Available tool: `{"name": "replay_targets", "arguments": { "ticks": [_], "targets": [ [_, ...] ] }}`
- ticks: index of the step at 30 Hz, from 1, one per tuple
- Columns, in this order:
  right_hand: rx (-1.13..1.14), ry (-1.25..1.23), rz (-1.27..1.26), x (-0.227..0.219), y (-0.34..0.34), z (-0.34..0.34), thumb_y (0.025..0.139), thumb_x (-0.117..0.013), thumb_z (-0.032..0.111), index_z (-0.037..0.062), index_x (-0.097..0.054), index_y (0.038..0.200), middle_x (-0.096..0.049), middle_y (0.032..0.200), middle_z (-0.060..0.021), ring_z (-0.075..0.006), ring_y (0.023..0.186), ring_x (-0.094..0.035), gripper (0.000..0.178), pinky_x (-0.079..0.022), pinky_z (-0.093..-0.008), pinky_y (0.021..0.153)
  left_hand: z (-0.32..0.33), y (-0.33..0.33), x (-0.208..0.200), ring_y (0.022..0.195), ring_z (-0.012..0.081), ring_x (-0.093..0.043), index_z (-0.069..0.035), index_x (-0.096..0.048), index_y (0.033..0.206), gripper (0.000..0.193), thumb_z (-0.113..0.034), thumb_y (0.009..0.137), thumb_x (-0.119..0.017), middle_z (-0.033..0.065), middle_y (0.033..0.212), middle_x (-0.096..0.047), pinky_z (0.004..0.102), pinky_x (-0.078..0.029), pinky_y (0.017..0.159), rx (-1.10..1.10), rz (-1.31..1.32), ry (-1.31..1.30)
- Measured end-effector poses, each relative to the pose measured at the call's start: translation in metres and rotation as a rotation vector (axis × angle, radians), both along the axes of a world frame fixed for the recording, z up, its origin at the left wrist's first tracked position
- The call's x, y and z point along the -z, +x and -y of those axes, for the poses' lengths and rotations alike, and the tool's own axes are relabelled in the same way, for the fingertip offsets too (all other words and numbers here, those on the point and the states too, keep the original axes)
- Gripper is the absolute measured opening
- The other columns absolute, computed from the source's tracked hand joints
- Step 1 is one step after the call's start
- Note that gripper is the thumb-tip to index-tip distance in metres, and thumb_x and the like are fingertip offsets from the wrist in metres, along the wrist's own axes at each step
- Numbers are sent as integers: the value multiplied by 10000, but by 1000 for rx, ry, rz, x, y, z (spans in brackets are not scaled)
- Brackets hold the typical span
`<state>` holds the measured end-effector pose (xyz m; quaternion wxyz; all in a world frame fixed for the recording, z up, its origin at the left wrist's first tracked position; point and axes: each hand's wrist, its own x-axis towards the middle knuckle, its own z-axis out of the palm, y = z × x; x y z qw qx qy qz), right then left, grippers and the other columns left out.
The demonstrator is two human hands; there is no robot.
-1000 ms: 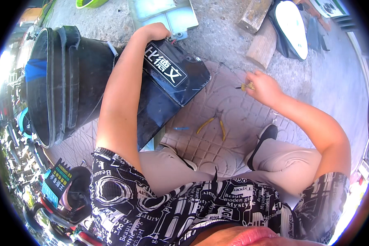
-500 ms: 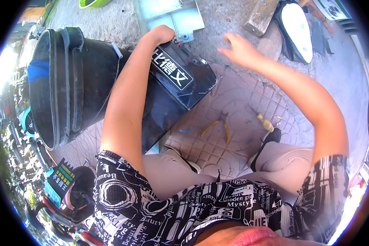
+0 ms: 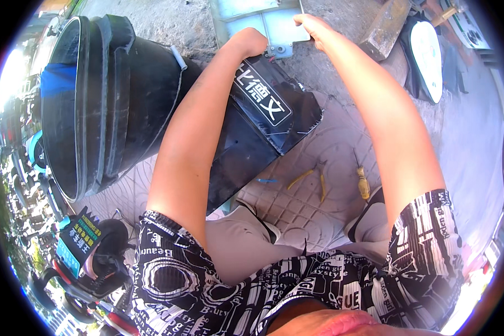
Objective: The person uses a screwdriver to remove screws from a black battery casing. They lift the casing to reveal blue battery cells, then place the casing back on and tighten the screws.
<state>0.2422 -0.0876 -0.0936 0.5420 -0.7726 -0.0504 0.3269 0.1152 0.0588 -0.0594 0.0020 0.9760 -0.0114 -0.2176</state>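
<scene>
A black plastic body panel [image 3: 263,123] with a white-lettered label lies tilted on the paved ground between my legs. My left hand [image 3: 251,42] is closed in a fist on its far top edge. My right hand [image 3: 314,25] reaches forward, and its fingers curl over the right edge of a pale blue-white panel [image 3: 257,19] lying just beyond the black one. A yellow-handled screwdriver [image 3: 363,185] lies on the paving by my right knee, with yellow-handled pliers [image 3: 312,180] next to it.
Stacked black buckets [image 3: 106,101] lie on their side at the left, touching the black panel. A stone block [image 3: 383,28] and a white oval cover [image 3: 428,50] sit at the far right. A parked scooter [image 3: 89,252] stands at the lower left.
My right hand held a small tool over the paving, then left it on the ground and reached forward to the pale panel. My left hand stayed on the black panel.
</scene>
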Motion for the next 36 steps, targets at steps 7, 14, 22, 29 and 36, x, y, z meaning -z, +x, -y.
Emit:
{"name": "replay_targets", "arguments": {
  "ticks": [7, 14, 22, 29, 36],
  "targets": [
    [55, 125, 719, -54, -44, -13, 681, -673, 267, -38, -632, 945, -637, 910, -219, -344, 903, -609, 406, -468, -389, 850, 7, -15, -14, 986, 364, -624, 4, -693, 938, 308, -159, 804, -470, 218, 1049, -648, 415, -493, 867, -334, 157, -155],
    [9, 242, 1062, -65, -72, 24, 643, -705, 145, -25, -517, 1138, -531, 1068, -208, -368, 1049, -499, 555, -407, -411, 938, 8, -13, -7, 1058, 342, -609, -7, -676, 1032, 356, -231, 809, -512, 204, 1137, -628, 394, -487, 912, -681, 233, -300],
    [294, 245, 1005, -42, -95, 47, 704, -634, 66, -69, -463, 1210, -478, 1125, -210, -349, 1058, -484, 550, -373, -403, 974, -4, -9, 15, 954, 356, -623, -8, -704, 863, 273, -214, 773, -548, 179, 1016, -664, 425, -493, 849, -65, 92, -137],
    [250, 276, 1082, -35, -83, 53, 693, -599, 35, -43, -457, 1238, -476, 1125, -219, -365, 1076, -476, 568, -379, -408, 977, 10, -13, -14, 825, 266, -624, 1, -684, 843, 229, -165, 708, -605, 129, 883, -679, 353, -478, 729, -262, 33, -556],
    [-196, 293, 1367, -91, -79, 24, 707, -581, 52, 42, -434, 1309, -484, 1145, -206, -395, 1084, -482, 621, -402, -430, 975, 4, -15, -21, 981, 263, -615, -14, -682, 1043, 470, -305, 675, -675, 146, 1076, -663, 356, -471, 838, -469, -121, -548]
  ]
}}
